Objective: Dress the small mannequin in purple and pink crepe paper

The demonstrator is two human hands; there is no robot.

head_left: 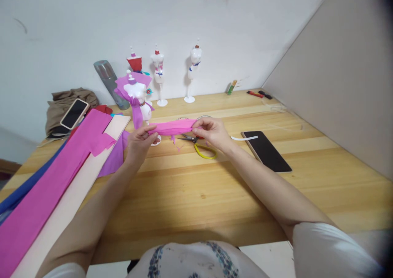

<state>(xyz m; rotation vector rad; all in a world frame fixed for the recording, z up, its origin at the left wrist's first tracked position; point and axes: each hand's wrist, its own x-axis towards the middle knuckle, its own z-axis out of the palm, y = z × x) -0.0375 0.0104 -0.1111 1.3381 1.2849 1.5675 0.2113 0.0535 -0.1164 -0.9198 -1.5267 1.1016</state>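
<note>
I see the left hand [137, 143] and right hand [213, 134] pinching the pink cloth [173, 126], partly hiding the scissors [205, 152]. I can't tell what the grey bottle [111, 83] holds.

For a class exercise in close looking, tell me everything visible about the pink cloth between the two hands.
The pink cloth is a narrow, bright strip that looks thin and soft, with creases running lengthwise. It is held roughly level and fairly straight, its left end pinched by the left hand, its right end by the right hand. It appears raised above the wooden table, with scissors showing just below it in the picture.
</note>
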